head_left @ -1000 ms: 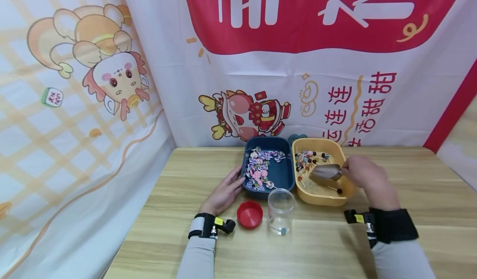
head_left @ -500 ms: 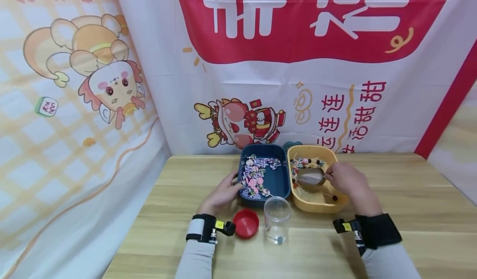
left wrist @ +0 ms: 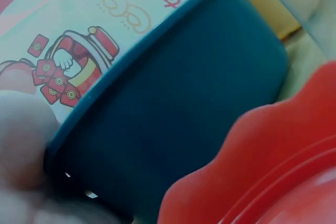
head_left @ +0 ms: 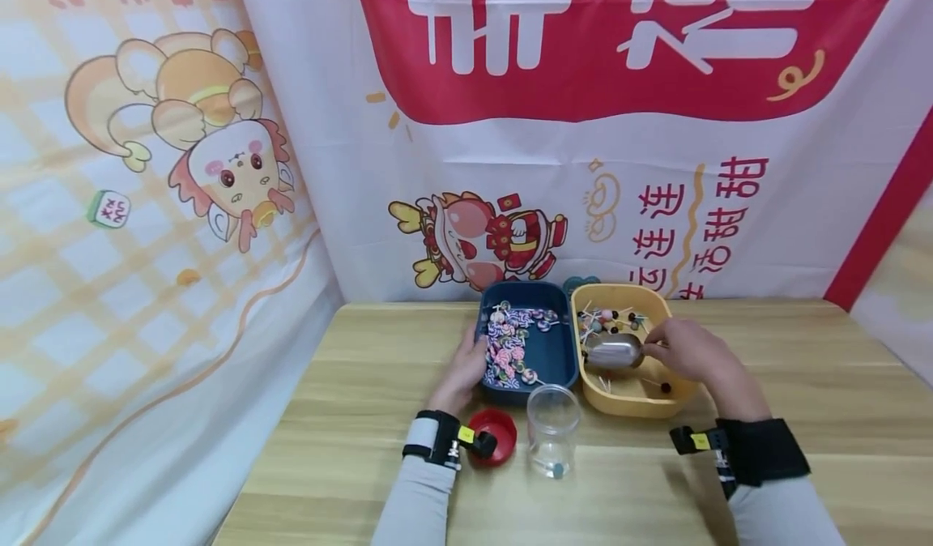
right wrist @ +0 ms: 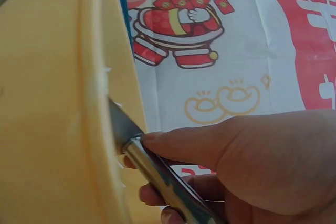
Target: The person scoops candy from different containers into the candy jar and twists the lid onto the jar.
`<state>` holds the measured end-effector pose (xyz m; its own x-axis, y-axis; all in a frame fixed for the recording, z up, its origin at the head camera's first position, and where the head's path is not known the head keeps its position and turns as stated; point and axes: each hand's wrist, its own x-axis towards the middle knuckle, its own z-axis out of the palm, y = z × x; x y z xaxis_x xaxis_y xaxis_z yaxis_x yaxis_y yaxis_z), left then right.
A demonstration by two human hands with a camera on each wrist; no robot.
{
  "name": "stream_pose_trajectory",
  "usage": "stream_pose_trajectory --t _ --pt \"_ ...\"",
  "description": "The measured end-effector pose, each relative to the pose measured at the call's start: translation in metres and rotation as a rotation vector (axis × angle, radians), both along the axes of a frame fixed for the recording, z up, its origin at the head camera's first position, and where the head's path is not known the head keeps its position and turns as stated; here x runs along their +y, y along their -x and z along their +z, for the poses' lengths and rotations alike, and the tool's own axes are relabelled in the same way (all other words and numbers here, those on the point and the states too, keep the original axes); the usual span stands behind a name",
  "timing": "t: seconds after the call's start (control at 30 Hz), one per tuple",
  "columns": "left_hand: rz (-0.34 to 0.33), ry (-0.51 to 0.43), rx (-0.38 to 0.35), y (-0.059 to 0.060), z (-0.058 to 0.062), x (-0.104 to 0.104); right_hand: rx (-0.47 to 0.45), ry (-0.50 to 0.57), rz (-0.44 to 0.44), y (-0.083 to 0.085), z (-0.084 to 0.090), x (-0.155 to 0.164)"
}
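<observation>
My right hand (head_left: 692, 350) grips the handle of a metal scoop (head_left: 614, 351), whose bowl sits low among the ball lollipops (head_left: 601, 319) in the yellow bin (head_left: 630, 406). In the right wrist view the thumb lies along the handle (right wrist: 168, 182) and the fingers curl beneath it. On the other side, my left hand (head_left: 464, 372) holds the left wall of the dark blue bin (head_left: 551, 356); its fingers are blurred at that edge in the left wrist view. Striped and pink swirl lollipops (head_left: 510, 343) fill the left part of the blue bin.
A clear plastic jar (head_left: 554, 424) stands open in front of the bins. Beside it lies a red scalloped lid (head_left: 507, 437), partly covered by the left wrist camera. A printed cloth (head_left: 437, 149) hangs behind the wooden table (head_left: 612, 489).
The scoop has moved left within the yellow bin, toward the lollipops. My left hand has come closer along the blue bin's side, its wrist shifting right over the red lid.
</observation>
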<state>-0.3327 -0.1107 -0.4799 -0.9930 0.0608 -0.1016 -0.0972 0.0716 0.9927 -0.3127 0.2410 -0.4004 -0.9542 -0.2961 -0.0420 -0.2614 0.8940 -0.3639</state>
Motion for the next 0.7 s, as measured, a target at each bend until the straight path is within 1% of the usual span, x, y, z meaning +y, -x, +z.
stream_pose_trajectory --t 0.17,0.3,0.47,0.57,0.7 --pt "0.000 0.005 -0.019 -0.002 -0.002 0.000 -0.040 0.052 0.030 -0.002 0.001 0.005" --pt "-0.010 0.010 -0.032 0.000 0.000 0.001 -0.040 0.071 0.036 -0.001 0.000 0.011" --pt "-0.010 0.001 -0.011 0.003 0.000 0.001 -0.062 0.108 0.058 0.002 0.000 0.021" --pt "-0.009 0.002 -0.005 0.002 0.000 0.001 -0.096 0.131 0.048 0.002 0.000 0.024" --pt "-0.013 0.008 0.007 0.001 -0.001 0.003 -0.123 0.127 0.030 0.001 -0.001 0.028"
